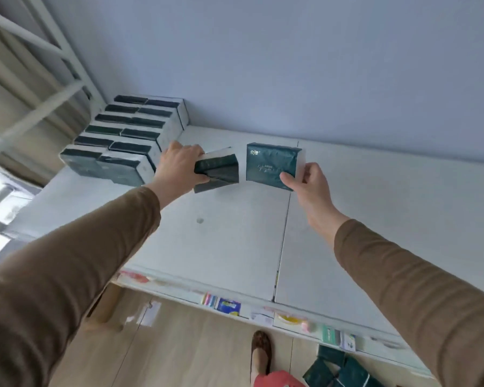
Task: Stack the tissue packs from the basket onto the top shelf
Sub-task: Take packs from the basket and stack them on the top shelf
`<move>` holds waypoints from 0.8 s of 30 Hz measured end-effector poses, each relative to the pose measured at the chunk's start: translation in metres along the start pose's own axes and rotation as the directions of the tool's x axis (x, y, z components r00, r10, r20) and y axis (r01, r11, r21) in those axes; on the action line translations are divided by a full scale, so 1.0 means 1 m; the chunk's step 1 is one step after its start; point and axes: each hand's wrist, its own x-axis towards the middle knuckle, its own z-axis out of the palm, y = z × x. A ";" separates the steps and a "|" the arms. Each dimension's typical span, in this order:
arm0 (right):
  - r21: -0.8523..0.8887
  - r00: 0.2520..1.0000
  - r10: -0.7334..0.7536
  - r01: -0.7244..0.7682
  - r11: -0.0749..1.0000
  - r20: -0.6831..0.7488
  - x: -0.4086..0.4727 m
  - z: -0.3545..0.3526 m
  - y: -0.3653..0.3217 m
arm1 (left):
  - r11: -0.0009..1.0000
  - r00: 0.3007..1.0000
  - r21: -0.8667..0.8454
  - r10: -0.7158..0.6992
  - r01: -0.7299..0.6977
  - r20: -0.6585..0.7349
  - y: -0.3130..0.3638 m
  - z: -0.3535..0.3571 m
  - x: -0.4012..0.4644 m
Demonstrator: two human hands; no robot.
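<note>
My left hand (180, 166) grips a dark green tissue pack (220, 173) just above the white top shelf (229, 238), right beside the stacked packs. My right hand (308, 181) holds a second dark green tissue pack (271, 166) by its lower right corner, its printed face turned toward me. Two rows of several dark green and white packs (123, 138) stand stacked at the shelf's back left corner against the wall. More dark green packs (336, 370) lie far below near the floor at the bottom right; the basket itself is not clearly seen.
A pale blue wall (291, 65) backs the shelf. White metal bars (39, 65) rise at the left. A seam (284, 233) divides the shelf top. Small colourful goods (227, 304) line the lower shelf edge. A foot in a brown shoe (260, 350) stands on the wooden floor.
</note>
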 end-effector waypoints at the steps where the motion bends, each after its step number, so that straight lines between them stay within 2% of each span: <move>1: -0.033 1.000 -0.014 0.014 0.999 -0.005 0.018 0.009 -0.003 | 1.000 1.000 0.010 0.006 -0.006 -0.001 -0.008 0.002 0.020; 7: -0.193 0.994 -0.091 0.079 0.978 -0.055 0.102 0.059 -0.006 | 0.975 0.993 0.186 0.118 -0.121 0.028 -0.045 0.016 0.132; 16: -0.300 0.992 -0.073 0.039 0.953 -0.102 0.175 0.129 0.010 | 0.921 0.961 0.277 0.273 -0.273 0.037 -0.100 0.047 0.232; 24: -0.421 0.985 -0.056 -0.018 0.907 -0.162 0.216 0.166 0.022 | 0.936 0.950 0.169 0.313 -0.309 0.006 -0.134 0.063 0.256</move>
